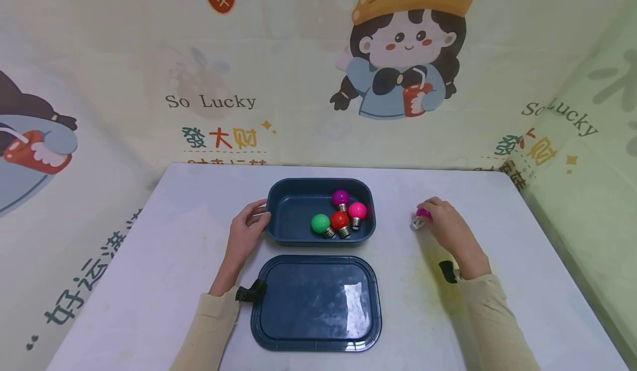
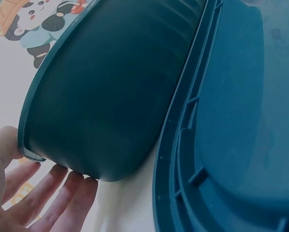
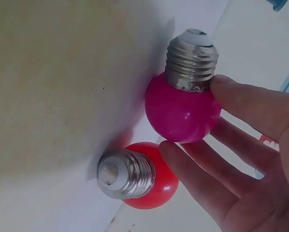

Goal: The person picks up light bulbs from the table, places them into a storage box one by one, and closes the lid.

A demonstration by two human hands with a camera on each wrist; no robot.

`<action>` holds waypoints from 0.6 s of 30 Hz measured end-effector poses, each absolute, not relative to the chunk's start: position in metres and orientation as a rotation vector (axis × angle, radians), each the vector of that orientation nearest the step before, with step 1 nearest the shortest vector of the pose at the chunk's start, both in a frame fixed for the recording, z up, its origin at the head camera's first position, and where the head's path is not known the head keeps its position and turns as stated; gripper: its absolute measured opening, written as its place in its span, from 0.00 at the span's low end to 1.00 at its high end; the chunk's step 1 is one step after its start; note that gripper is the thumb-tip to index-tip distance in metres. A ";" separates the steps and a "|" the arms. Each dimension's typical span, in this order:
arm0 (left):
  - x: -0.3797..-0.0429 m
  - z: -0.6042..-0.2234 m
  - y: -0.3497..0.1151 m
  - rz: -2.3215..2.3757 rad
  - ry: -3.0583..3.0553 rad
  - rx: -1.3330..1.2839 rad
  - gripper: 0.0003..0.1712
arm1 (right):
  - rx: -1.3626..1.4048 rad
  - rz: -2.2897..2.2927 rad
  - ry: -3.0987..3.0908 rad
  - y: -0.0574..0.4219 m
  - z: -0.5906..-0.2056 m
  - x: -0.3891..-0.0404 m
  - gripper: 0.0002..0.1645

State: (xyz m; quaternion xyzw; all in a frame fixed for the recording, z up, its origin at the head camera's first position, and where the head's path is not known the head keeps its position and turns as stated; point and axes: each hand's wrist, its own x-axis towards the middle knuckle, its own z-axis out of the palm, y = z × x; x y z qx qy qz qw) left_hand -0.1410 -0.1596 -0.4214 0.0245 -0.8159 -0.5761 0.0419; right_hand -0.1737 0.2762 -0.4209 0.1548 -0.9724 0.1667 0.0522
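At the left end of a dark blue plastic box, my left hand holds its rim, thumb at the edge and fingers against the outer wall. Inside the box, toward its right side, lie a purple bulb, a pink bulb, a red bulb and a green bulb. My right hand pinches a magenta light bulb by its round part, metal screw base pointing away from the palm. Beside it, a second red bulb lies near the fingertips; the hand hides it in the head view.
A dark blue lid lies flat in front of the box, close to its near wall. Both stand on a white table. Printed cloth hangs behind the table and along its sides. Dark straps circle both wrists.
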 end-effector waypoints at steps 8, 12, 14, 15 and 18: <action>-0.153 -0.449 -0.168 -1.797 -2.467 0.073 0.24 | 0.466 0.573 -2.970 0.279 -0.423 -0.175 0.16; -0.144 -0.429 -0.162 -1.793 -2.476 0.062 0.24 | 0.458 0.608 -2.967 0.278 -0.422 -0.176 0.16; -0.140 -0.419 -0.160 -1.804 -2.478 0.061 0.24 | 0.458 0.620 -2.959 0.278 -0.422 -0.176 0.16; -0.139 -0.418 -0.159 -1.801 -2.472 0.051 0.24 | 0.459 0.625 -2.956 0.277 -0.421 -0.176 0.17; -0.140 -0.420 -0.160 -1.793 -2.472 0.040 0.24 | 0.450 0.630 -2.960 0.275 -0.420 -0.176 0.17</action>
